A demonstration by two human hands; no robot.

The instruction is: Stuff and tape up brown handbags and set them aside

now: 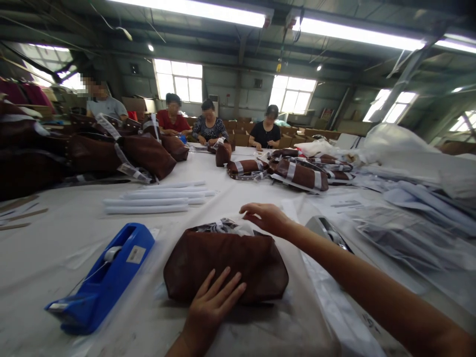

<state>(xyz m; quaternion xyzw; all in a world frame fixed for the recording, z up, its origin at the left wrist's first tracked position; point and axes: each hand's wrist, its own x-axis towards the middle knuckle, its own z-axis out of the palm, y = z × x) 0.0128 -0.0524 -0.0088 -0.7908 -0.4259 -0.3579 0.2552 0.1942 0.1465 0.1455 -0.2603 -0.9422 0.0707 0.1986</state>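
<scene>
A brown leather-like bag lies on the table right in front of me, with crumpled clear plastic and white wrapping at its top opening. My left hand rests flat on the bag's near side, fingers spread. Over the far right edge of the bag, my right hand hovers with its fingers bent and apart, close to the white wrapping. Whether its fingertips touch the wrapping is hard to see. To the left stands a blue tape dispenser holding a roll of tape.
White rolled tubes lie beyond the dispenser. Brown bags are heaped at the left; more wrapped bags lie ahead. Plastic sheets cover the right side, near a grey dispenser-like object. Several people sit across the table.
</scene>
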